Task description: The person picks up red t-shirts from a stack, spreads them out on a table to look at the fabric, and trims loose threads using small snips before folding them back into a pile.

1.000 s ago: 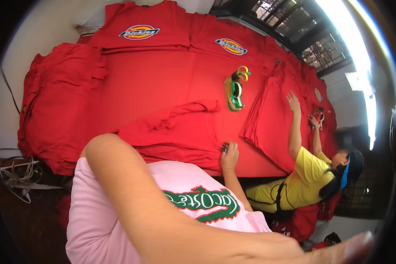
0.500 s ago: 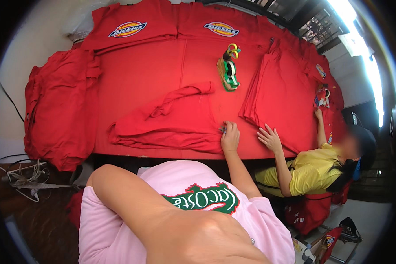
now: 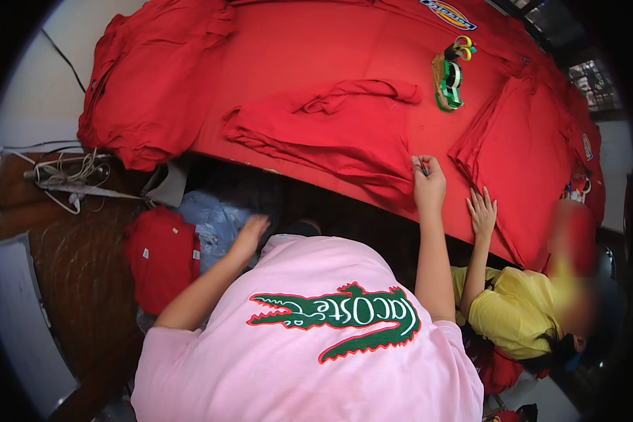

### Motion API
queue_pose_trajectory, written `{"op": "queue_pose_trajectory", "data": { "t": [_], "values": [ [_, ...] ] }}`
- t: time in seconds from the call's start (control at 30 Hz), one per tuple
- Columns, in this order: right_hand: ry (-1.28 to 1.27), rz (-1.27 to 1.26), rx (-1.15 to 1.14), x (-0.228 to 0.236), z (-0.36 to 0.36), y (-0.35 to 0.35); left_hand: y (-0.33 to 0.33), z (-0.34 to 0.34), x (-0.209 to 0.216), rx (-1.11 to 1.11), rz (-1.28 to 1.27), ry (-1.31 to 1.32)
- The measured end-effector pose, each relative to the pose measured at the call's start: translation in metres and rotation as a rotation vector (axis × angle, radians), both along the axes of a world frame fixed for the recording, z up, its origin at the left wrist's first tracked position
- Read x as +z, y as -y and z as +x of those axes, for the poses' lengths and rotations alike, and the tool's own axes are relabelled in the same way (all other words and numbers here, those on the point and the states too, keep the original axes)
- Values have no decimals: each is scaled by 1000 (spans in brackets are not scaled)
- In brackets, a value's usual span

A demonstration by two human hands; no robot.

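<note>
My right hand (image 3: 430, 184) is at the table's near edge, its fingers closed on a small dark pointed tool (image 3: 423, 169), mostly hidden by the grip. Just left of that hand lies a folded red garment (image 3: 330, 130), crumpled along its far side. Below the table edge at the left, my left hand (image 3: 250, 235) hangs with its fingers stretched out and nothing visible in them. It is beside a pale blue plastic bag (image 3: 214, 225). A stack of red cloth with small white tags (image 3: 163, 257) lies left of the bag.
Piled red garments (image 3: 158, 77) cover the table's left end; more red cloth (image 3: 520, 155) lies at the right. A green tape dispenser with yellow-handled scissors (image 3: 449, 84) stands farther back. A co-worker in yellow (image 3: 517, 309) rests a hand near mine. Cables (image 3: 74, 172) hang at left.
My left hand has swung from close in front of my chest to the left, down beside the bag. My right hand stays by the garment. The view has shifted left and down.
</note>
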State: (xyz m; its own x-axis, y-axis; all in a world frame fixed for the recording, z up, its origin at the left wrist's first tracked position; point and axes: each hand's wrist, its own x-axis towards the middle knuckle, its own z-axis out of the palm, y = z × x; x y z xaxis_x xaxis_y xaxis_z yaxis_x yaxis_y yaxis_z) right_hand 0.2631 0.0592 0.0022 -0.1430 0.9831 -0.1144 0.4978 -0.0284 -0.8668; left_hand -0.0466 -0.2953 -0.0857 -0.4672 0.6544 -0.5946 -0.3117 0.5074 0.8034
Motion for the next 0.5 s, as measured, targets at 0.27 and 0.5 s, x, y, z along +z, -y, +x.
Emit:
{"op": "queue_pose_trajectory", "data": {
  "t": [0.27,0.5],
  "values": [
    [77,-729,1073,71,-4,88,115,56,11,290,-514,605],
    [115,-205,410,-2,24,31,-3,-2,58,211,71,163]
  ]
}}
